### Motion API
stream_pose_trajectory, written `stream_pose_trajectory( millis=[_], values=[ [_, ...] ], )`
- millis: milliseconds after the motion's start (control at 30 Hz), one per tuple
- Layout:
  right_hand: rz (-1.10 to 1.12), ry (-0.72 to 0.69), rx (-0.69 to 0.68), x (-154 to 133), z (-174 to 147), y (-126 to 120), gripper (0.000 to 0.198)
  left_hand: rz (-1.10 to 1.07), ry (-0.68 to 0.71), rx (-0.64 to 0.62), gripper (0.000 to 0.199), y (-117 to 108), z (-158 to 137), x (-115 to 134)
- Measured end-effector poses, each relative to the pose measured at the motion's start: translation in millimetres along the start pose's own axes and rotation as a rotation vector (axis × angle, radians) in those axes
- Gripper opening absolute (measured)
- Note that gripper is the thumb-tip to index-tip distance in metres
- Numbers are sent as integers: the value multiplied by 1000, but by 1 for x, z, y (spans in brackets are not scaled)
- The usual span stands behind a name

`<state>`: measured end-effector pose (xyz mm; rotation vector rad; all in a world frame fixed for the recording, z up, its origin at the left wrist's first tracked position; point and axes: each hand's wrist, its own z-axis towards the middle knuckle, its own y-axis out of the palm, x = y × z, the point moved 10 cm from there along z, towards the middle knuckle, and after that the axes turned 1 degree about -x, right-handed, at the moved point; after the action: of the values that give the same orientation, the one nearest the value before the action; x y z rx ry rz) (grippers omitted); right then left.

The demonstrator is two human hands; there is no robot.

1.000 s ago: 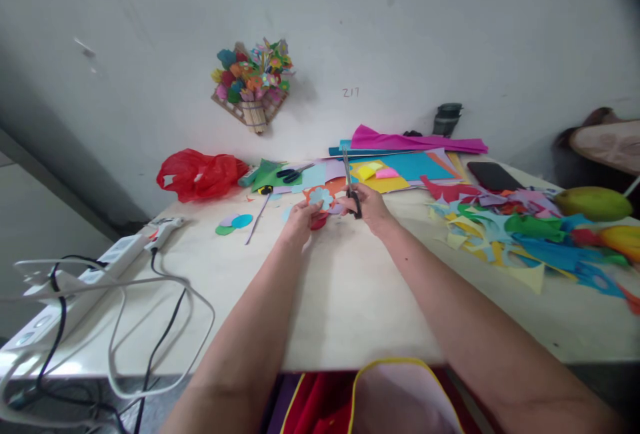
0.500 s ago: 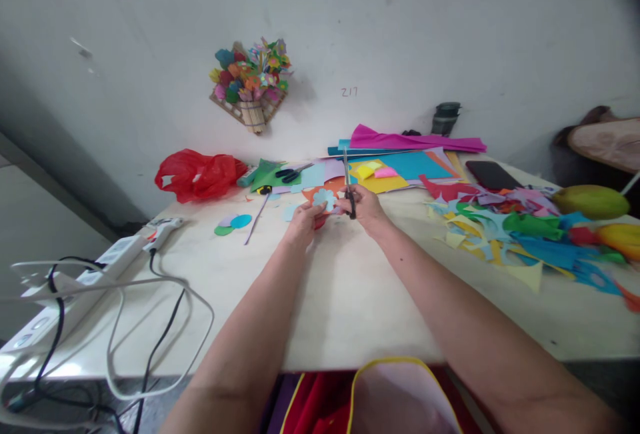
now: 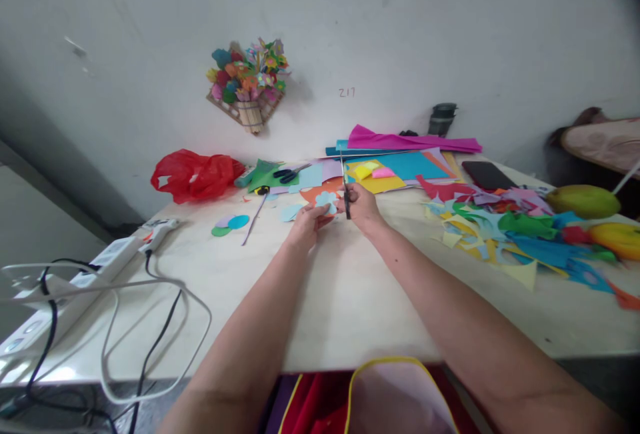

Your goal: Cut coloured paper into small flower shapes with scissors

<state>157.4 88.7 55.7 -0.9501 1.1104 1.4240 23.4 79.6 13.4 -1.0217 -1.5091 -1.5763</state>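
Currently: pale counter (image 3: 350, 301), grey wall (image 3: 400, 41) behind. Left hand (image 3: 304, 226), nearly closed, pinches lobed pale-blue paper flower (image 3: 327, 202); right hand (image 3: 363, 207), curled, grips scissors (image 3: 347, 202) beside it. Ragged paper scraps (image 3: 523, 224) right of both hands.

A pale-blue, scalloped paper flower (image 3: 326, 201) shows against an orange paper sheet (image 3: 320, 189). The slim metal scissors (image 3: 347, 197) pair silver blades (image 3: 343, 166) with black handles (image 3: 348, 209). 3 round paper discs (image 3: 239, 222) are green, lilac and blue; the crumpled plastic bag (image 3: 195, 177) is red, the table (image 3: 355, 294) off-white.
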Motion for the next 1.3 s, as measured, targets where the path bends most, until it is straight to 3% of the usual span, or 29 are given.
stream_pose_trajectory(
  millis=[267,567,867,1100,1300],
  values=[
    [9,43,-179,-4,-5,13,44,119,-22,-76,23,-6,-1,10],
    [-77,47,-326,1,-6,19,38,294,-18,-256,29,-1,-5,18],
    [-48,50,-295,-3,-6,13,45,260,79,-189,31,-7,-2,30],
    [-129,65,-484,-5,-13,9,35,195,86,-143,27,-18,1,37],
    [-216,174,-621,-8,-27,2,33,138,62,-115,26,-29,4,34]
  ],
)
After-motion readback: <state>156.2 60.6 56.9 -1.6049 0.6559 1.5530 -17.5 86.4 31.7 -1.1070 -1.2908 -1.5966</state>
